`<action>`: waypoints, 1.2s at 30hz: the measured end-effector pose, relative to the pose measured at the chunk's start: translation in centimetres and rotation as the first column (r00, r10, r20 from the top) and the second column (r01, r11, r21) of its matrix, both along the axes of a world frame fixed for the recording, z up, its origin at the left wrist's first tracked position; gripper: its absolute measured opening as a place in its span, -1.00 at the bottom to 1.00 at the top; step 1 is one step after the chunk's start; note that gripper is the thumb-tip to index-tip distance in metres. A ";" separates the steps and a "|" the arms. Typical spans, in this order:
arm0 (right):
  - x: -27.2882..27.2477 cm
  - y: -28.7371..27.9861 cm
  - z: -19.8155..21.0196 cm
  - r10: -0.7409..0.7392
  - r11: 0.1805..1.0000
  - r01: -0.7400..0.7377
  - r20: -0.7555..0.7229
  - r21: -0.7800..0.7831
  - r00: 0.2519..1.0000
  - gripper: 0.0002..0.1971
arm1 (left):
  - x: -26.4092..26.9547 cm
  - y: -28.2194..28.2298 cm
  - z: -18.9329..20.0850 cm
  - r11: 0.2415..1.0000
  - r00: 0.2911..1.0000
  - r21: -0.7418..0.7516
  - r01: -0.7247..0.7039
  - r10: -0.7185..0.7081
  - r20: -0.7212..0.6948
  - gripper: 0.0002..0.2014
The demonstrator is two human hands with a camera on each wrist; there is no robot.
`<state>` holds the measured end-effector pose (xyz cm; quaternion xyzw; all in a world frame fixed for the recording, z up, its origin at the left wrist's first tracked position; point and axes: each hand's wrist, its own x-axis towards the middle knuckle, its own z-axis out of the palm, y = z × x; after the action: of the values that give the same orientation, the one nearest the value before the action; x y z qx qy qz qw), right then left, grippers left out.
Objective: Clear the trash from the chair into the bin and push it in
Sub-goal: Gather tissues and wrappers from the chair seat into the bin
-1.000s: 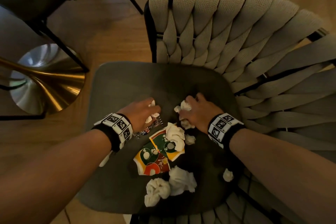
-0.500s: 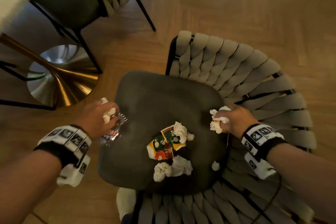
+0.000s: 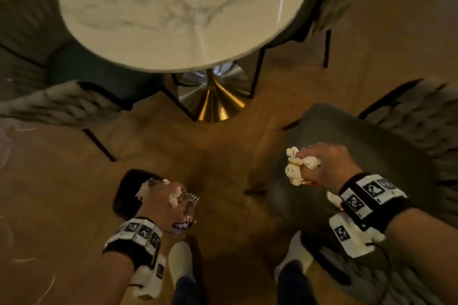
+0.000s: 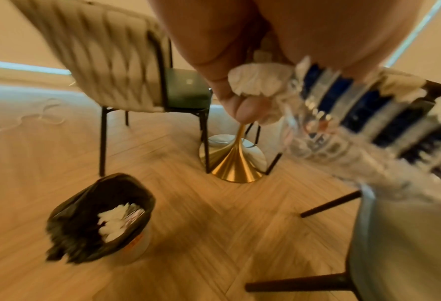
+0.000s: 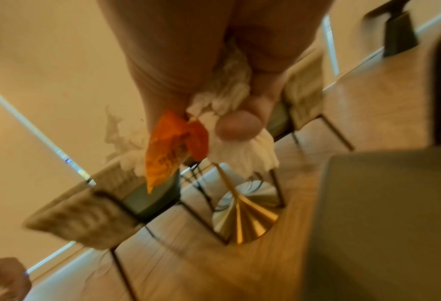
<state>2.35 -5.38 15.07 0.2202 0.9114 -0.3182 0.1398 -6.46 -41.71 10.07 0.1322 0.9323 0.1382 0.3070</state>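
Head view, blurred by motion. Left hand (image 3: 162, 202) clenched round crumpled white tissue wads (image 3: 173, 197) and a clear plastic wrapper with dark stripes (image 3: 186, 215), held over the wooden floor just beside the black-lined round bin (image 3: 128, 190), whose rim shows past the knuckles. Right hand (image 3: 322, 168) fisted round more crumpled white tissues (image 3: 297, 166), a scrap of orange showing beneath the fingers, held above the front edge of the dark grey cushioned seat of the woven-back chair (image 3: 366, 146). Seat surface mostly hidden behind the right forearm; what lies on it cannot be told. Round white marble table top (image 3: 173, 12) on a flared gold metal pedestal (image 3: 213, 104) beyond the hands, with other chairs around it. Two pale shoes (image 3: 179, 262) on the floor at the bottom.

Left wrist view. Fingers and thumb curled tight on white tissue (image 4: 255, 81) and the crinkled clear wrapper with blue bands (image 4: 343, 126). Bin with black liner (image 4: 98, 220) standing on the floor below and to the left, white tissue already inside it. Grey seat edge (image 4: 394, 244) at lower right.

Right wrist view. Fingers closed on white tissues (image 5: 235, 142) and a torn orange foil wrapper (image 5: 173, 150) hanging from the fist. Grey seat (image 5: 381, 224) at right, gold pedestal (image 5: 242, 220) beyond.
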 end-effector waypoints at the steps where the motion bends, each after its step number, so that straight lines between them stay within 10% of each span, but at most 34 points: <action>1: -1.1 -3.6 -0.3 0.006 1.000 -0.005 0.024 -0.017 1.000 -0.69 | -0.1 -3.1 -1.0 1.000 0.999 -0.005 0.029 -0.029 0.028 -0.82; 9: -8.3 -30.5 -8.5 0.128 0.945 -0.046 0.235 -0.324 0.964 -0.74 | 0.8 -24.2 -4.3 0.912 0.914 0.125 -0.390 0.367 0.173 -0.87; 19: -19.0 -50.3 -34.3 0.384 0.915 -0.331 0.247 -0.232 0.889 -0.63 | -1.2 -35.9 -21.3 0.867 0.874 0.121 -0.484 0.473 0.109 -0.90; 24: -19.8 -53.1 -42.4 0.498 0.866 -0.454 0.290 -0.208 0.818 -0.64 | -3.1 -36.1 -26.6 0.871 0.899 0.241 -0.428 0.437 0.018 -0.88; 36: -10.6 -39.6 -36.0 0.203 0.966 -0.153 0.242 -0.208 0.949 -0.84 | -12.0 -29.7 -32.9 0.980 0.975 0.004 -0.199 0.197 0.097 -0.60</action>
<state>-8.28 -44.99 -20.95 0.1626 0.8673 -0.3565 0.3070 -18.50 -71.37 -22.83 0.0339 0.9240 0.1805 0.3355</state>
